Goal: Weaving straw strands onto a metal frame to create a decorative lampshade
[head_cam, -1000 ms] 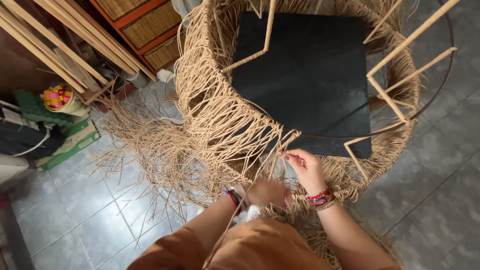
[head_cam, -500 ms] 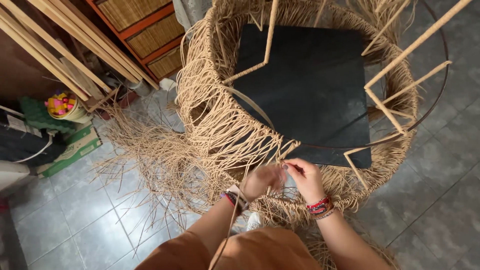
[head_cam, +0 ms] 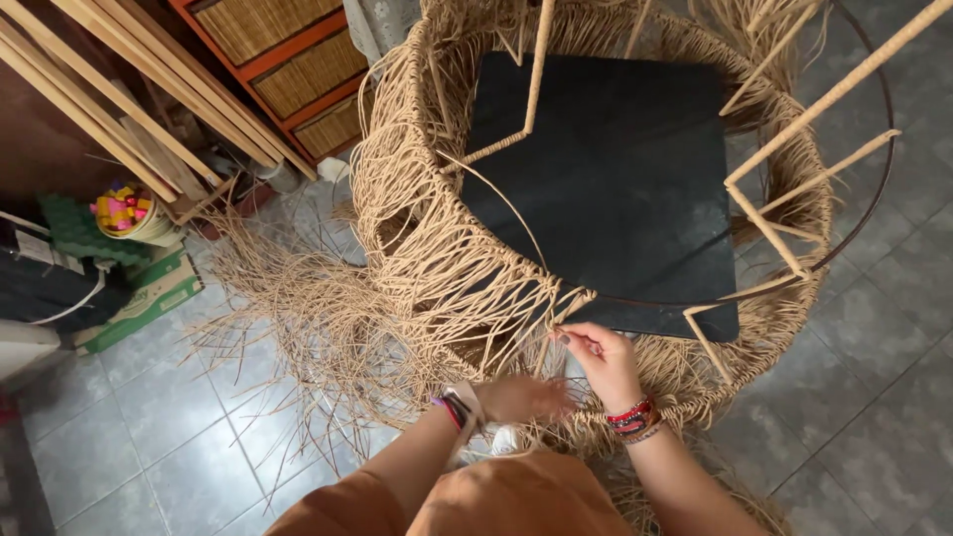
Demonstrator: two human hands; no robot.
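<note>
Roughly halfway, we are weaving: right hand [head_cam: 608, 365] fingers pinching a fibre strand [head_cam: 552, 316] at the round frame's [head_cam: 452, 238] near rim; left hand [head_cam: 521, 398] below, grip unclear; far side bare.

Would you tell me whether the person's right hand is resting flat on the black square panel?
No, the right hand pinches tan woven cords at the round wicker frame's rim, clear of the black square panel.

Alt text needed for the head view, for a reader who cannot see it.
Seen from above, a person's right hand pinches tan cord strands at the rim of a round, partly woven chair frame, while the left hand reaches in just below. A black seat panel fills the frame, and loose strands spill over the grey tiled floor.
</note>
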